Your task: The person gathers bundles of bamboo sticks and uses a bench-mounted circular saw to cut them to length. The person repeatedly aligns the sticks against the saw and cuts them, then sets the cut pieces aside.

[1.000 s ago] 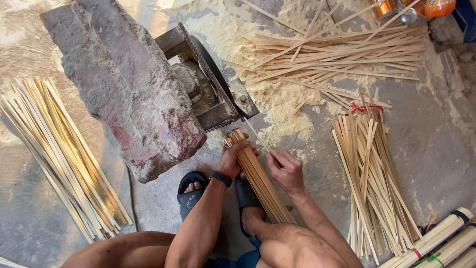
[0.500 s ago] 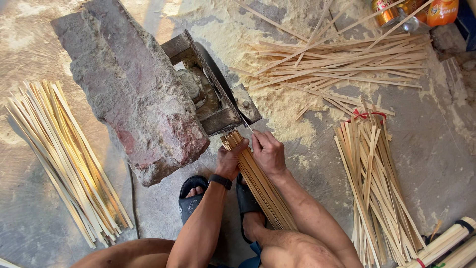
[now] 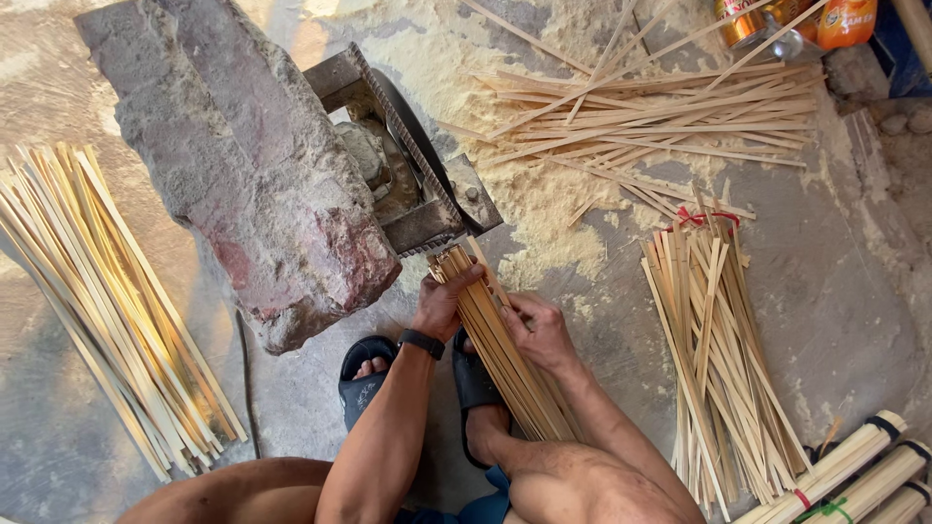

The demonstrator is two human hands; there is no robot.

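Observation:
A bundle of thin bamboo strips (image 3: pixel 500 344) lies slanted between my feet, its far end against the toothed edge of a small metal machine (image 3: pixel 408 170). My left hand (image 3: pixel 442 301), a black band on its wrist, wraps the upper end of the bundle. On the bundle's right side my right hand (image 3: pixel 539 330) grips the same strips a little lower. Both hands press the bundle together near the machine.
A big rough stone (image 3: pixel 243 165) rests on the machine's left side. Loose strips (image 3: pixel 107 301) lie at the left, a scattered pile (image 3: pixel 660 121) at the back, a red-tied bundle (image 3: pixel 714 349) at the right. Sawdust covers the floor. Bottles (image 3: pixel 806 19) stand top right.
My right hand has moved up and left onto the bundle and closed on it. The bundle's end has come closer to the machine. My view has shifted slightly.

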